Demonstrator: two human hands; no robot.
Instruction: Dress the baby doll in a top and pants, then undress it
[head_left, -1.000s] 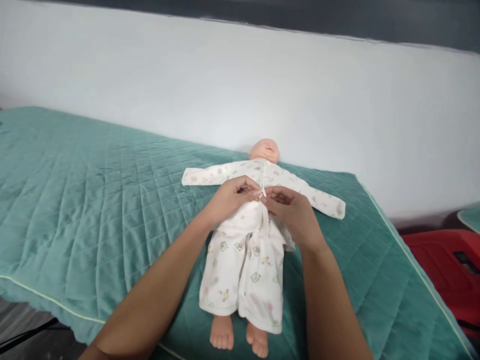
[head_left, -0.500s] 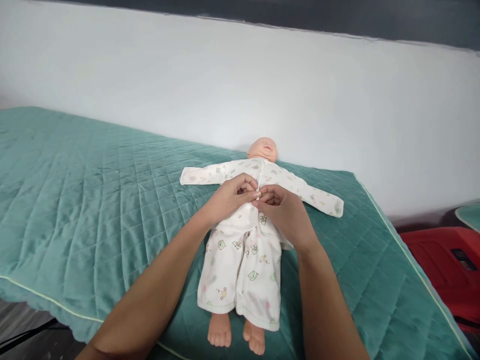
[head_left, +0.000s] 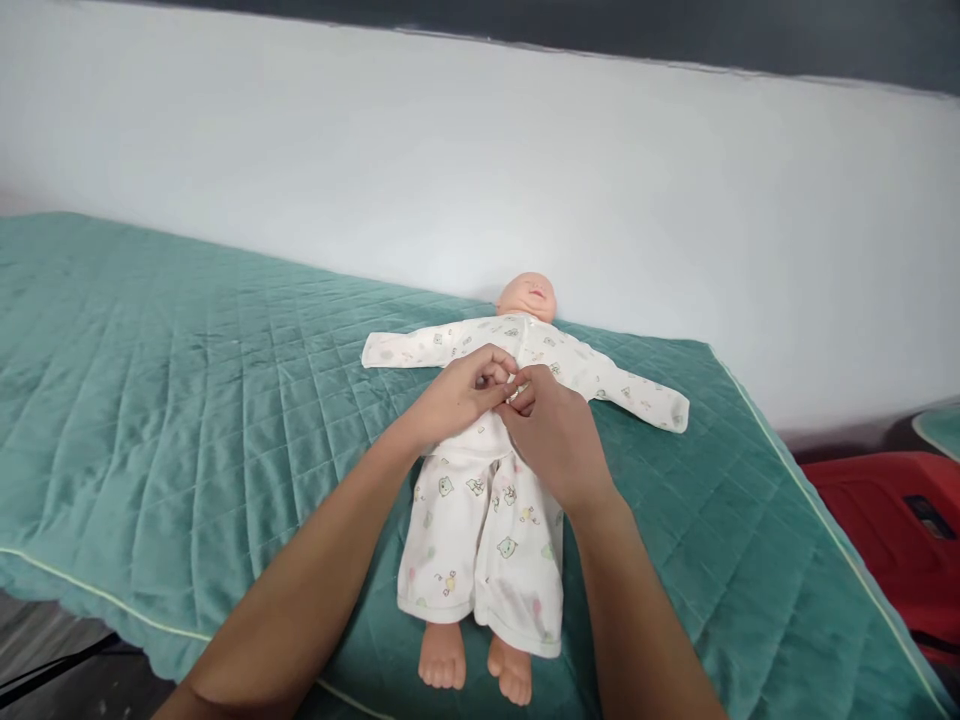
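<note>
A baby doll (head_left: 529,296) lies on its back on a green quilted bed cover (head_left: 187,380), head towards the wall. It wears a white printed top (head_left: 585,375) with sleeves spread out and matching trousers (head_left: 480,545); its bare feet (head_left: 474,665) stick out near me. My left hand (head_left: 457,395) and my right hand (head_left: 551,430) meet over the doll's chest. Both pinch the front opening of the top with closed fingers, touching each other. What lies between the fingertips is too small to see.
A white wall (head_left: 480,170) runs behind the bed. A red object (head_left: 892,530) sits low at the right beside the bed's edge. The bed cover's piped front edge (head_left: 90,595) drops off at the lower left, over a dark floor.
Both hands have crept a little up the doll's chest and drawn closer together; my right hand has turned over the middle of the top. The doll has stayed in place.
</note>
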